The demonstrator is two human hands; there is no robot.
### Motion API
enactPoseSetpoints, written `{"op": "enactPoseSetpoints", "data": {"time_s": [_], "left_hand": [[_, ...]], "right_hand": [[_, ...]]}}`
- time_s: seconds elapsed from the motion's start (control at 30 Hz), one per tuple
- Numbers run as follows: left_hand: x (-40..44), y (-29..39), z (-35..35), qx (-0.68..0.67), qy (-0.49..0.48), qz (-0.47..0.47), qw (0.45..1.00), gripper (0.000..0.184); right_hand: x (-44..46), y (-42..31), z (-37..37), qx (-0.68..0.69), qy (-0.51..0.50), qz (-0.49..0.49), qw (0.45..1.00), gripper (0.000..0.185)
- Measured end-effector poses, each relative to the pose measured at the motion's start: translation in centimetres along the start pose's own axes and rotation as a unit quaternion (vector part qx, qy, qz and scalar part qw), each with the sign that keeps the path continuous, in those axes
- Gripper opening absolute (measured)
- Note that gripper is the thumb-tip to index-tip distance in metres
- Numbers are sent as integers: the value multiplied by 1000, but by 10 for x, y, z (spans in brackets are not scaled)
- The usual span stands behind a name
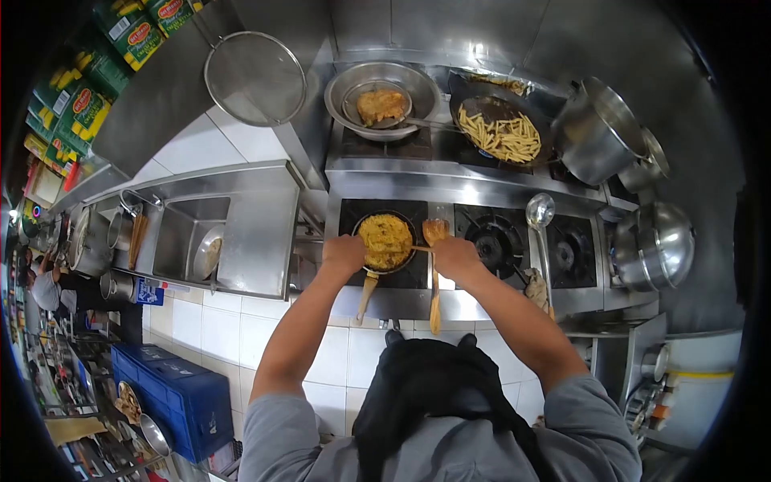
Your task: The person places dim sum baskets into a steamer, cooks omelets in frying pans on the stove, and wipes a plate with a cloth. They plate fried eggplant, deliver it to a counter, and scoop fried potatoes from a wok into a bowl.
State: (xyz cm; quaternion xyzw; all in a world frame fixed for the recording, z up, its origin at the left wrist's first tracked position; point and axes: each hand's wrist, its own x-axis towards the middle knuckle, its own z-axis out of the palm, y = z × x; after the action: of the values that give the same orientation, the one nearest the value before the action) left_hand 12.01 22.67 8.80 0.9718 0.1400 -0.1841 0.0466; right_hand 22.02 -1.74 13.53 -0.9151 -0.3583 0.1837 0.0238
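A frying pan [368, 283] sits on the left front burner, its pale handle pointing toward me. Yellow, egg-like food [385, 231] fills it. My left hand [344, 254] is closed at the pan's left rim; what its fingers hold is hidden. On the right, my closed hand [455, 258] grips a thin wooden handle [420, 248] that reaches over the food; its working end is hard to make out. A wooden spatula [435, 301] lies beside the pan, blade away from me, just left of my right hand.
Behind stand a metal bowl [340, 100] holding a fried piece, a wok [544, 120] with fries, and a large pot [598, 132]. A ladle [542, 233] lies between burners on the right. Left are a sink [181, 213] and a blue crate [173, 398]; a person [50, 291] is farther off.
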Motion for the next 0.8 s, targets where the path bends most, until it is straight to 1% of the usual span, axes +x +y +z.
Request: {"op": "enactPoseSetpoints", "data": {"time_s": [0.03,0.07,0.1,0.13,0.17,0.2,0.23,0.27,0.3,0.37,0.4,0.43,0.47,0.5,0.53,0.57,0.6,0.67,0.73,0.8], "left_hand": [[11,0,21,-1,11,-41,999,24],[9,-4,20,-4,8,-38,999,24],[10,-17,16,-24,15,-62,998,24],[9,-27,7,-43,22,-85,995,24],[-2,-30,-14,-49,-12,-65,997,24],[-8,-26,-21,-48,-14,-67,997,24],[-14,-19,-24,-14,-23,-48,998,24],[-19,-17,-25,20,-32,-29,999,24],[-17,-20,-19,23,-32,-29,999,24],[-12,-28,-14,13,-52,-97,994,24],[-6,-34,-13,14,-49,-98,994,24],[-9,-35,-23,-13,-42,-78,996,23],[-10,-34,-28,-42,-38,-57,997,23],[-4,-27,-24,-46,-40,-60,996,23],[5,-12,-16,-39,-13,-36,998,23],[12,-2,-7,-30,17,-11,999,24],[20,2,3,-30,19,-13,999,24],[26,9,6,-53,13,-92,994,27],[24,-4,-1,-65,9,-85,994,28],[22,-5,-15,-82,20,-86,993,29]], "right_hand": [[2,1,4,-16,-20,12,1000,22],[6,3,6,-32,-39,23,998,21],[11,5,7,-39,-79,39,995,31],[8,6,6,-37,-80,40,995,31],[2,6,5,-14,-47,20,999,31],[-2,4,5,8,-14,-2,1000,30],[-2,-1,11,10,-16,-4,1000,30],[-3,-10,18,11,-40,-15,999,28],[-3,-15,22,12,-60,-25,998,26],[-3,-14,20,3,-74,-13,997,26],[0,-12,18,-6,-89,2,996,26],[-3,-11,9,-5,-88,2,996,26],[-10,-10,-5,11,-40,-11,999,26],[-14,-9,-12,25,5,-25,999,26],[-8,-6,-7,22,-1,-29,999,26],[5,-2,2,-6,-2,-4,1000,27],[15,1,9,-34,1,21,999,29],[22,6,14,-26,1,20,999,27],[22,9,11,-17,-3,22,1000,26],[15,5,2,-10,37,-13,999,26]]}}
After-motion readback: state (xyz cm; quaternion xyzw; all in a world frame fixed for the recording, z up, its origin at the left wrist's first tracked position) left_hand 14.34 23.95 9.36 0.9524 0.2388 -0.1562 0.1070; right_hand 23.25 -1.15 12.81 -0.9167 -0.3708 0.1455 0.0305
